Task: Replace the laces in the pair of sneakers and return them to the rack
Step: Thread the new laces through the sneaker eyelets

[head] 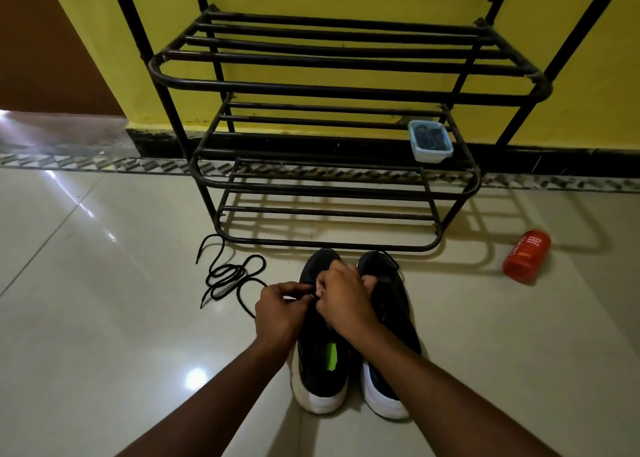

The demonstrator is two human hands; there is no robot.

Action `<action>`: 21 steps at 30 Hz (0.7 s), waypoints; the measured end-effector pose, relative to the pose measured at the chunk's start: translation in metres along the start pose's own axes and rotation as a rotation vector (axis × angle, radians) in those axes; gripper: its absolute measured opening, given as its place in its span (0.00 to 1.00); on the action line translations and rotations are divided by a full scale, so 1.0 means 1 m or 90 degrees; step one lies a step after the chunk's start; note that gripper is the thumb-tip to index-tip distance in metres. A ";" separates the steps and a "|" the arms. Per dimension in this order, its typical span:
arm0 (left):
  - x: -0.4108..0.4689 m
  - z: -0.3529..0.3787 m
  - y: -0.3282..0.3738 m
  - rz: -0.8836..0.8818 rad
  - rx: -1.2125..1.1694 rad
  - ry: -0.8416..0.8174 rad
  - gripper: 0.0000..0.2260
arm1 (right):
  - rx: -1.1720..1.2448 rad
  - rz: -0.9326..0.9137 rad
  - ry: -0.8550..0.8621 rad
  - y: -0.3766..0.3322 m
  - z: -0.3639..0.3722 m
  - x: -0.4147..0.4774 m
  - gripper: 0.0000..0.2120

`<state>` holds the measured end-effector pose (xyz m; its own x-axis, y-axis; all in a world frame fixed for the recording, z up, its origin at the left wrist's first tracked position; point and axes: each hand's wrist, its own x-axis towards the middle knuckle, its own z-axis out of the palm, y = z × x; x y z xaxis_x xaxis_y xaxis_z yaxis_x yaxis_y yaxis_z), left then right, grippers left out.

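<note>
Two black sneakers with white soles stand side by side on the floor, toes toward the rack: the left sneaker (322,363) and the right sneaker (391,304). My left hand (280,311) and my right hand (343,300) meet over the left sneaker's lacing area, fingers curled and pinching a black lace there. A loose black lace (228,276) lies coiled on the floor to the left, one strand running toward my left hand. The black metal shoe rack (332,89) stands just beyond the shoes.
A small blue-lidded plastic box (430,141) holding dark items sits on the rack's middle shelf at right. An orange bottle (526,255) lies on the glossy tiled floor at right. A yellow wall backs the rack.
</note>
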<state>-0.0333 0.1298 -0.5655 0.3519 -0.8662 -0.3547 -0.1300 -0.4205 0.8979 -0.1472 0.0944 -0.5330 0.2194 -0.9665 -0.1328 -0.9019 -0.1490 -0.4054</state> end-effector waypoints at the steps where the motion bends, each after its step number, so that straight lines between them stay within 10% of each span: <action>1: 0.000 -0.001 0.001 0.002 -0.009 -0.007 0.05 | 0.017 0.009 0.000 0.001 0.000 0.000 0.07; 21: 0.012 0.002 -0.006 0.076 0.001 -0.023 0.08 | -0.042 -0.007 0.123 0.000 0.024 -0.015 0.14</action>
<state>-0.0301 0.1214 -0.5761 0.2996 -0.9196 -0.2541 -0.1699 -0.3136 0.9342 -0.1421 0.1140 -0.5526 0.1595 -0.9859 0.0496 -0.9235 -0.1668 -0.3453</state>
